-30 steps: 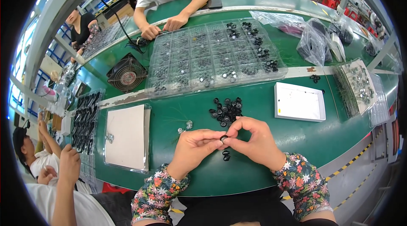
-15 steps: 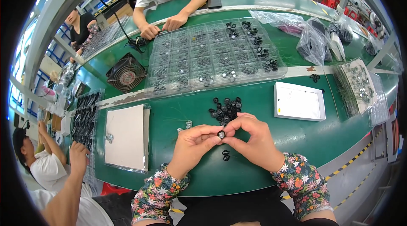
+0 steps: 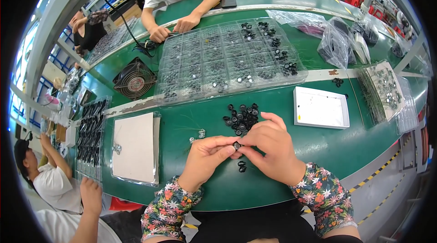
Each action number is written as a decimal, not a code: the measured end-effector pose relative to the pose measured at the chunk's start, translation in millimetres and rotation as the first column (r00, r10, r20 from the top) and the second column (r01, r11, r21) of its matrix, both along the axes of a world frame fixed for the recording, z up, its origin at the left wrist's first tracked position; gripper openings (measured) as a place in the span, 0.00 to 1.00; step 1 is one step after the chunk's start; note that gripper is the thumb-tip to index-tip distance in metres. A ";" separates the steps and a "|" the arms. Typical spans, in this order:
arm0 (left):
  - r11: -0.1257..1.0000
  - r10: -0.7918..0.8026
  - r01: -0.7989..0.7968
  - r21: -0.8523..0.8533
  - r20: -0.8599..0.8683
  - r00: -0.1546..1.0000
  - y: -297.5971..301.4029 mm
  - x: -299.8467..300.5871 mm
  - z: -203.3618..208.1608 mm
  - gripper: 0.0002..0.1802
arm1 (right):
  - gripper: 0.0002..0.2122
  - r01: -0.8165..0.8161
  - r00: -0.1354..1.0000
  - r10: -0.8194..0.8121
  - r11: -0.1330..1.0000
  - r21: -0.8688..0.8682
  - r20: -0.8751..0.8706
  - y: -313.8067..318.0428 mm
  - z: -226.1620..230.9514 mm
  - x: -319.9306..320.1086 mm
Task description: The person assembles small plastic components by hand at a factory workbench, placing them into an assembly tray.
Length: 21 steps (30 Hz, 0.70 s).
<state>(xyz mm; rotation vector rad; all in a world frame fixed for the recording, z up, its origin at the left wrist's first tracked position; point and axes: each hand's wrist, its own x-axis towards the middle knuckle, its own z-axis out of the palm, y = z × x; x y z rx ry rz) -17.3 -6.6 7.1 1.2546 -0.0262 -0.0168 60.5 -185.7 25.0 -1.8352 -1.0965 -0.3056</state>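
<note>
Between my two hands, above the green table, is a small round black part (image 3: 236,145) with a paler centre. My left hand (image 3: 207,154) pinches it from the left with thumb and fingertips. The thumb and index finger of my right hand (image 3: 271,152) close on its right side, the other fingers raised. Just beyond my fingertips lies a heap of similar black round parts (image 3: 241,117). A few more black parts (image 3: 242,166) rest below my hands. Small clear pieces with thin wires (image 3: 201,133) lie beyond my left hand.
A large clear compartment tray (image 3: 227,56) of parts spans the far side. Right stands a shallow white box (image 3: 321,108); left lies a cardboard sheet (image 3: 133,147) in a clear tray. A small fan (image 3: 135,81) sits farther back. Co-workers sit across and to my left.
My right hand's fingers have shifted over the black part, and the part has turned between my fingertips. The co-worker's hand at the lower left has moved down.
</note>
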 end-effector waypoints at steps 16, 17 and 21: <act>0.995 -0.039 0.033 -0.092 -0.070 0.997 1.5 -2.2 0.0 0.12 | 0.09 -0.033 0.927 0.022 0.999 0.023 0.375 2.1 -3.4 2.1; 0.995 -0.038 0.031 -0.092 -0.069 0.997 1.4 -2.6 0.3 0.12 | 0.09 -0.035 0.919 0.022 0.999 0.024 0.393 2.4 -2.9 2.1; 0.994 -0.032 0.025 -0.104 -0.062 0.998 0.1 -2.3 0.6 0.12 | 0.08 -0.038 0.909 0.026 0.999 0.020 0.416 0.5 -3.0 3.7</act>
